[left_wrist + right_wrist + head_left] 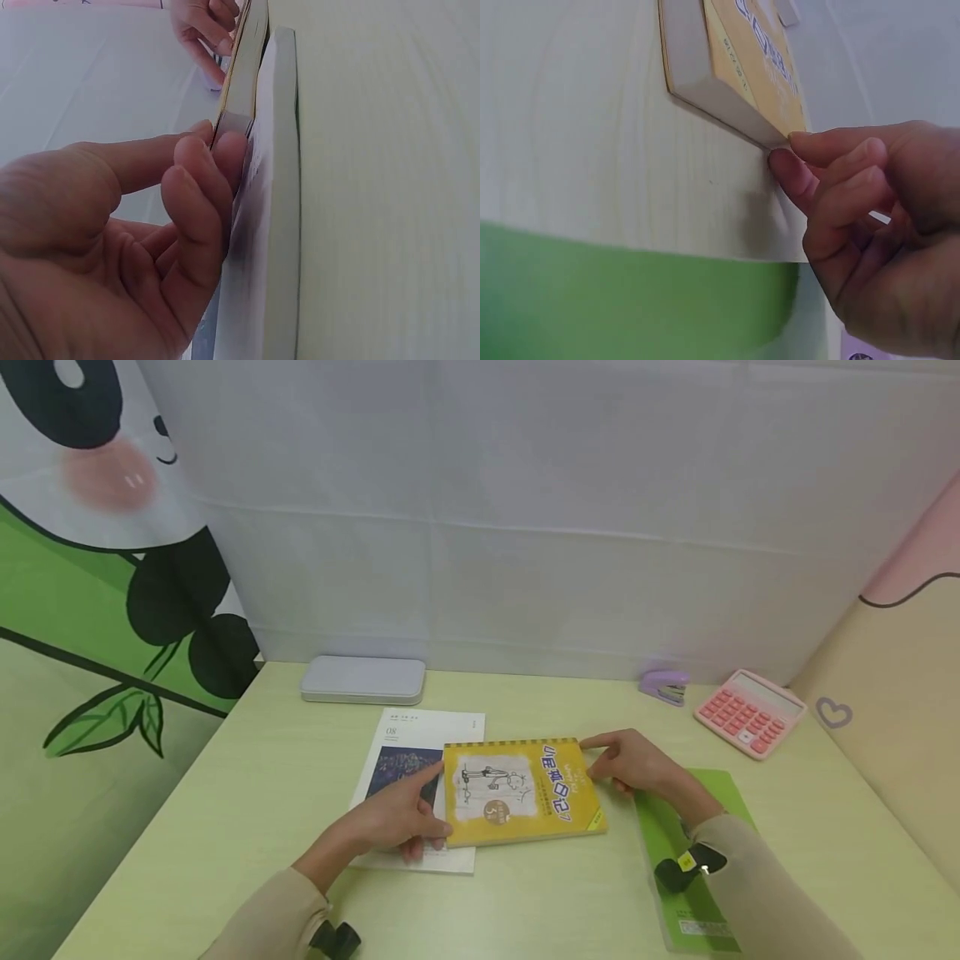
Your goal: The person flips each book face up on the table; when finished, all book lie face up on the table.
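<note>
A yellow book (577, 827) with a cartoon drawing on its cover lies across the right part of a white book (435, 722) with a dark blue picture. My left hand (393, 817) holds the yellow book's left edge, its thumb and fingers at the side. In the left wrist view, the left hand (142, 225) has several fingers curled by the page edges. My right hand (637, 762) is at the opposite short edge. The right wrist view shows the right hand (885, 217) pinching a corner of the yellow book (757, 67) between thumb and finger.
A green booklet (693, 893) lies under the right forearm. Along the back stand a pale grey flat case (363, 679) at left, a purple stapler (664, 686) and a pink calculator (750, 713) at right. A white cloth (487, 527) hangs behind the table.
</note>
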Available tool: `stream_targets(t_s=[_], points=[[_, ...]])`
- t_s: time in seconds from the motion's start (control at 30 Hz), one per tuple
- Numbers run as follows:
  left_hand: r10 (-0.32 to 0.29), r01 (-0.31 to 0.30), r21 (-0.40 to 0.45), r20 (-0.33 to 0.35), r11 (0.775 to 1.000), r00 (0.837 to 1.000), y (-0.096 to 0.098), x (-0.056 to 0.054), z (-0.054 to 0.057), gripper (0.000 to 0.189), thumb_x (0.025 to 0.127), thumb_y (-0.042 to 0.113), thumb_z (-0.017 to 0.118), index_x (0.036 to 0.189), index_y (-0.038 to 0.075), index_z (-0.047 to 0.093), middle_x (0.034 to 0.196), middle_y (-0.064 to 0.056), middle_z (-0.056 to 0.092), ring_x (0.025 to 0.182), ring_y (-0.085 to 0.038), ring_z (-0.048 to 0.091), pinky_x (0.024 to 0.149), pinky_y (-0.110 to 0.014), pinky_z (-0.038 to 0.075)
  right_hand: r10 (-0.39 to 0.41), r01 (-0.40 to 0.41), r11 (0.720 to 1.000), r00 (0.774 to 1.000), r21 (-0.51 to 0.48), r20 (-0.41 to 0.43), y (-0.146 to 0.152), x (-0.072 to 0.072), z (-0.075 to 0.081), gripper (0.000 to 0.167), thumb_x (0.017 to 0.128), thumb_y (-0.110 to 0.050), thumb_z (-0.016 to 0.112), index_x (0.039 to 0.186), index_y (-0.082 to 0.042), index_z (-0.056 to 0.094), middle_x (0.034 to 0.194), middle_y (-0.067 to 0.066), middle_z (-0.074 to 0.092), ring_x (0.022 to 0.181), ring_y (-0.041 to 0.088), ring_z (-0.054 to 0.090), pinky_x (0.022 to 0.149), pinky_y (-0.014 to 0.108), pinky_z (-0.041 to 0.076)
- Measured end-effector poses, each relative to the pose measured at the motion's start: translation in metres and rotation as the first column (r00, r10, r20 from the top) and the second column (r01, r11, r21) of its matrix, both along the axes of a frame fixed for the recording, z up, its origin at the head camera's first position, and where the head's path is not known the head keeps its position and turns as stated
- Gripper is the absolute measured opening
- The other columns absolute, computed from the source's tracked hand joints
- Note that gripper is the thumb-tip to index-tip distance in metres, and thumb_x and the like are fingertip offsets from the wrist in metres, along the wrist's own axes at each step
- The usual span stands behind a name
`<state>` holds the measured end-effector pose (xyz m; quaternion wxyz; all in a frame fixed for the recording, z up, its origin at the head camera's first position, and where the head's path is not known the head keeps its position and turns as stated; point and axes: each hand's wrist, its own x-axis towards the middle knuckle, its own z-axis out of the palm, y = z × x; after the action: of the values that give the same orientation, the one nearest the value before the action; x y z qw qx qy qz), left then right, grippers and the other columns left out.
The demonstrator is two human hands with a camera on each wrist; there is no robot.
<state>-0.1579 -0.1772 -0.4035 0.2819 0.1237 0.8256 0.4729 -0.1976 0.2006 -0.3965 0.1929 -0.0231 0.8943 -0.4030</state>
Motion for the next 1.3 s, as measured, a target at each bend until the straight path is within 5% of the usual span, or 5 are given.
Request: stream_targets(t_s=[0.2,0.43,0.83,1.3], points=[[0.045,-0.052,-0.098,-0.080,0.994,0.996,0.000,-0.012,0.007,0.081,0.095,0.015,0.079,0.164,0.005,0.037,0.076,-0.005,0.070,0.048,-0.014,0.056,0.050,-0.027,0.043,-0.029,0.029,0.999,0.998,0.015,-0.048,0.005,0.013,0.014,0.052,0.095,-0.011,0.074,0.145,-0.001,0.061,0.100,0.012,0.075,0.052,0.013,0.051,0.051,0.029,0.045],[0.087,-0.119,-0.178,-0.174,0.977,0.981,-0.001,-0.037,0.017,0.057,0.097,0.014,0.076,0.150,0.008,0.058,0.087,-0.005,0.070,0.056,-0.016,0.059,0.052,-0.027,0.042,-0.015,0.014,1.000,0.997,-0.013,-0.079,0.014,0.035,0.018,0.049,0.095,-0.011,0.075,0.142,0.001,0.063,0.093,0.011,0.073,0.049,0.013,0.047,0.049,0.030,0.042],[0.080,-0.122,-0.162,-0.240,0.979,0.968,0.003,-0.072,0.010,0.045,0.097,0.012,0.075,0.140,0.005,0.068,0.112,-0.010,0.074,0.065,-0.015,0.062,0.054,-0.028,0.048,-0.038,0.037,0.998,0.999,-0.054,-0.002,0.007,0.065,0.004,0.061,0.089,-0.016,0.082,0.144,0.000,0.062,0.092,0.007,0.073,0.047,0.011,0.047,0.044,0.025,0.041],[0.064,-0.101,-0.155,-0.231,0.983,0.971,0.007,-0.089,0.001,0.029,0.094,0.008,0.077,0.123,0.004,0.078,0.103,-0.008,0.076,0.063,-0.013,0.061,0.056,-0.027,0.047,-0.049,0.049,0.999,0.999,-0.020,-0.010,-0.004,0.073,0.002,0.063,0.088,-0.007,0.083,0.146,-0.002,0.060,0.087,0.006,0.069,0.049,0.013,0.051,0.045,0.024,0.043]])
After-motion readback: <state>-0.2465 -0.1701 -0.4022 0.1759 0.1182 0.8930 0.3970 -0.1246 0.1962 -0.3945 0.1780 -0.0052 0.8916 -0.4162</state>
